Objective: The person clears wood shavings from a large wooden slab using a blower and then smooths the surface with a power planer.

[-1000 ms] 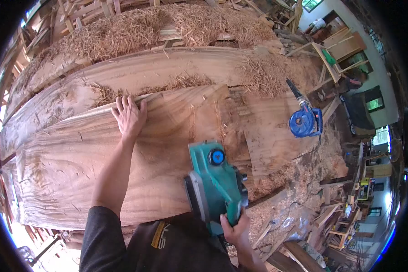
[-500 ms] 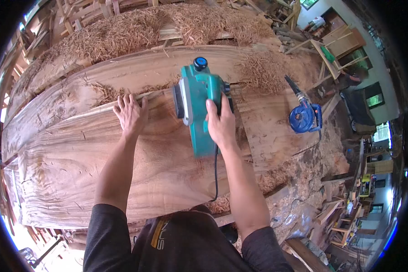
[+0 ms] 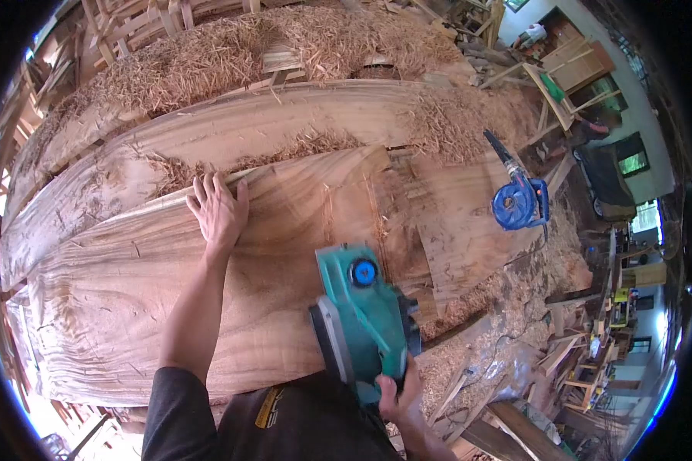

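A green electric planer (image 3: 361, 315) with a blue-topped knob lies over the near right part of a wide wooden slab (image 3: 131, 307). My right hand (image 3: 402, 392) is wrapped round its rear handle, close to my body. Flat on the slab's far edge rests my left hand (image 3: 219, 211), fingers spread, holding nothing. Curled wood shavings (image 3: 307, 144) are gathered along that far edge. The planer's underside is hidden.
A blue blower (image 3: 515, 203) lies on wood to the right. Beyond the slab is another long board (image 3: 323, 104), with heaps of shavings (image 3: 200, 65) behind it. Timber offcuts (image 3: 515, 430) stand at the lower right, and a wooden frame (image 3: 550, 96) leans at the upper right.
My right hand has pulled the planer from the slab's far edge back toward my body, slightly to the right. My left hand stays in nearly the same place.
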A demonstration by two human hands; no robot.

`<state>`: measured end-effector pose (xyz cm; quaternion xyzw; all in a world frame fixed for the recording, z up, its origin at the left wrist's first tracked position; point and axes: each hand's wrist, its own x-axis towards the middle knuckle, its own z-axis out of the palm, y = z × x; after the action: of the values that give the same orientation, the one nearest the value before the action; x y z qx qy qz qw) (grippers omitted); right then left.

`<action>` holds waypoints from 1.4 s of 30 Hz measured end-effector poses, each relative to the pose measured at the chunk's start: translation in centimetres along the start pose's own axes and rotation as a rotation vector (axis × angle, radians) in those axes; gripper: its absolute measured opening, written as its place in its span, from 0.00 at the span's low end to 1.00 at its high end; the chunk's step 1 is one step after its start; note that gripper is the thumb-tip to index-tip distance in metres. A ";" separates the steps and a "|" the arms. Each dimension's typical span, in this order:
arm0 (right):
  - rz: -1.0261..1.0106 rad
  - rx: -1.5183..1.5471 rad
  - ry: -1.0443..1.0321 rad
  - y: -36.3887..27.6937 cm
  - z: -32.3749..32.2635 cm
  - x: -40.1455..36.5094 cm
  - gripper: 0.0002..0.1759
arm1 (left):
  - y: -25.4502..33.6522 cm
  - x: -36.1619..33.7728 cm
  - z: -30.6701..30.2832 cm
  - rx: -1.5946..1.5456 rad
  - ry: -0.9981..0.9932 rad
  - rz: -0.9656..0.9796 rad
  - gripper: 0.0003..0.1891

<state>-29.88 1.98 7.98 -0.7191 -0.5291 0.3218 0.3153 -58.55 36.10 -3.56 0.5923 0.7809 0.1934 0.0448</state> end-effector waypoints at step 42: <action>-0.161 0.166 0.033 -6.5 3.6 23.4 0.24 | -0.4 0.3 0.2 0.063 -0.002 0.005 0.36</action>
<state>-30.94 26.48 7.95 -0.6507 -0.5515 0.3262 0.4075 -58.96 36.29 -3.83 0.5957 0.7849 0.1683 0.0263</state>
